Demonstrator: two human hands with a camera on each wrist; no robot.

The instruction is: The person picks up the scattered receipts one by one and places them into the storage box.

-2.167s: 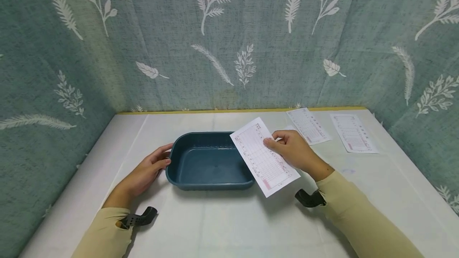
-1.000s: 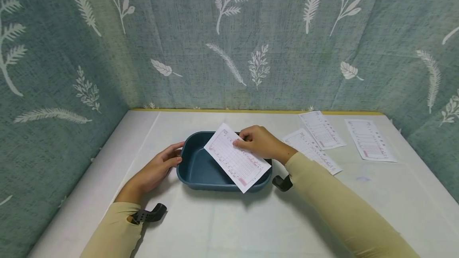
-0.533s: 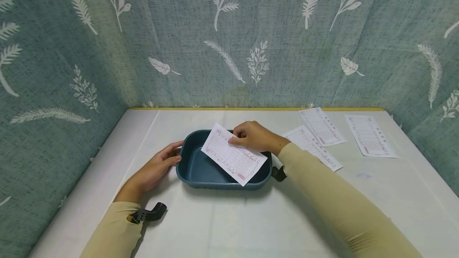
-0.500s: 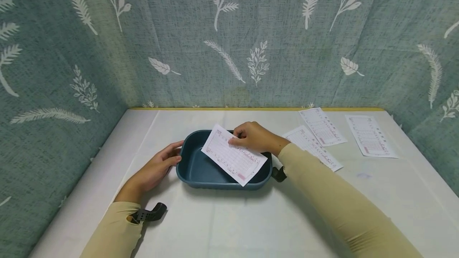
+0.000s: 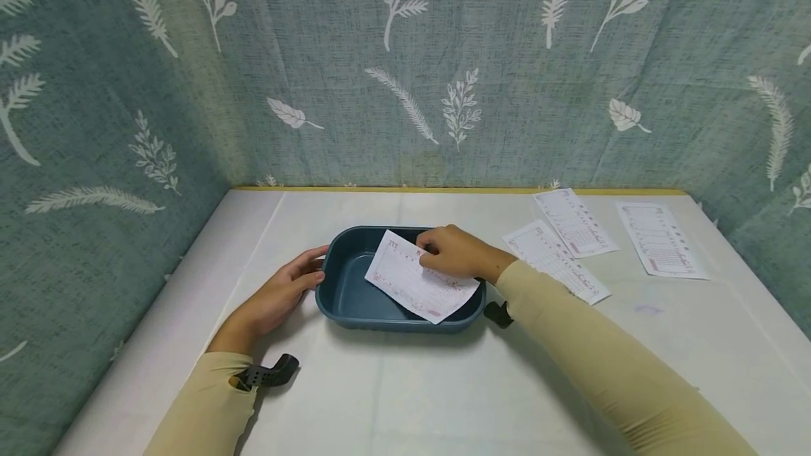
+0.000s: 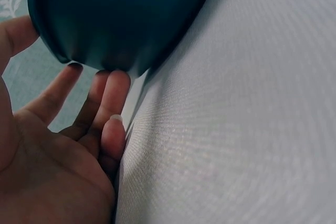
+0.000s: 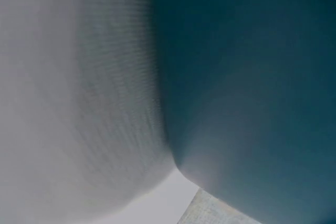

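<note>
A person's right hand [image 5: 455,253] is pinching a thin printed paper slip [image 5: 418,286], its fingers curled, holding it tilted inside a smooth, rounded rectangular dark teal plastic tray [image 5: 345,301]. The left hand [image 5: 288,287] is resting relaxed, straight fingers [image 6: 107,98] against the tray's left wall. Three similar slips [image 5: 573,222] are lying flat on the white cloth-covered table [image 5: 443,385].

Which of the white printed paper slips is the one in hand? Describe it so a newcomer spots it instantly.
Start at the dark teal oblong plastic tub in the middle of the white-covered table. The white paper slip with red-printed grid lines lies tilted inside it, pinched by the right hand. Unlike the three similar slips lying flat on the table to the right, it alone is in the tub.
</note>
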